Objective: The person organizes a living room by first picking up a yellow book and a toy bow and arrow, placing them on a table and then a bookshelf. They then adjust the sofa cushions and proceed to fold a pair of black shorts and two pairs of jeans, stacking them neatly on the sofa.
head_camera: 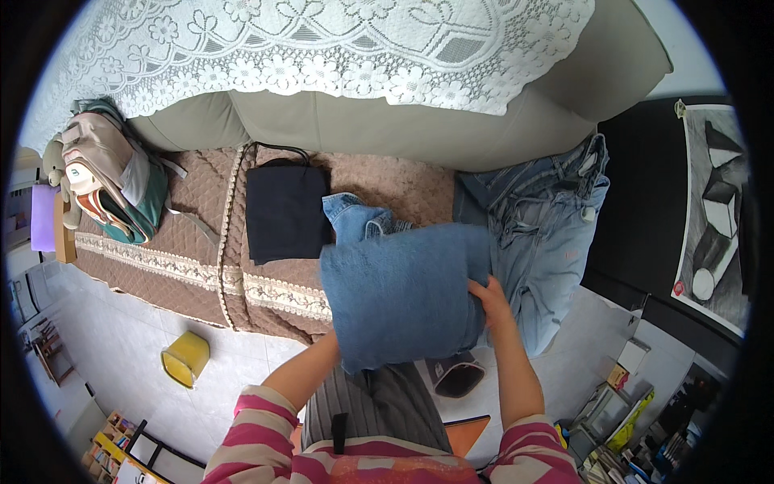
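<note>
A folded blue denim garment [405, 296] is held up before me, over the front edge of the sofa seat. My right hand [488, 297] grips its right side, thumb and fingers showing. My left hand is hidden behind the cloth at its left side; only the forearm shows. Behind it, a lighter blue denim piece [354, 221] lies partly covered on the seat. A folded black cloth item with cord-like handles [289, 212] lies to the left. Several pairs of jeans [532, 242] are spread at the right end, with their legs hanging over the edge.
A backpack [115, 175] and a plush toy [57, 169] sit at the sofa's left end. A yellow bin [185, 358] and a dark bin [455, 376] stand on the floor. A drawing [713, 212] is at the right; a lace cover [338, 54] drapes the sofa back.
</note>
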{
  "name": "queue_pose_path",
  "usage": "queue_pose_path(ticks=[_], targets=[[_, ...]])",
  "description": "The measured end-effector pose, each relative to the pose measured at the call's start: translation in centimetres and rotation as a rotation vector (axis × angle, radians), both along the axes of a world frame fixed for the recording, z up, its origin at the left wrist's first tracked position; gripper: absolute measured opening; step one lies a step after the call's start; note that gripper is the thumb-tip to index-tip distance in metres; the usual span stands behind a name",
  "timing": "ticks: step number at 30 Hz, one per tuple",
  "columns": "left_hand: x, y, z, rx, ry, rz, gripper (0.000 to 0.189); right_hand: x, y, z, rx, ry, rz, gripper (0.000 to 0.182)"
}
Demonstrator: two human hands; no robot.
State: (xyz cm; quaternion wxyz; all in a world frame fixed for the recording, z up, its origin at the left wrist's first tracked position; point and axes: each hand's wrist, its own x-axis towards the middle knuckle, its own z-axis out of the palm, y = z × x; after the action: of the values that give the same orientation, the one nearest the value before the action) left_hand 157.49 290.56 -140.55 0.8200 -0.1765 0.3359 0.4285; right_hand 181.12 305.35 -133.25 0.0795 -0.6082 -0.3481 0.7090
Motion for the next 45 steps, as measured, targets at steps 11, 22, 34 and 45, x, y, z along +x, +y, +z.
queue_pose_path(ticks=[11,22,34,45], targets=[[-0.8,-9.2,2.4,0.048,-0.048,-0.075,0.055,-10.5,-4.9,1.8,0.382,0.310,1.455,0.060],[-8.9,2.1,-7.4,-0.165,0.332,-0.299,0.055,-0.6,-0.2,-11.8,-0.608,0.023,0.060,0.084],[-9.1,-4.8,-0.1,0.196,1.343,-0.209,0.053,-2.4,-8.0,-7.2,-0.013,-0.042,-0.117,0.092],[-6.5,-4.9,2.2,0.451,1.276,-0.393,0.077,-0.9,-8.4,-6.7,-0.038,-0.044,-0.200,0.071]])
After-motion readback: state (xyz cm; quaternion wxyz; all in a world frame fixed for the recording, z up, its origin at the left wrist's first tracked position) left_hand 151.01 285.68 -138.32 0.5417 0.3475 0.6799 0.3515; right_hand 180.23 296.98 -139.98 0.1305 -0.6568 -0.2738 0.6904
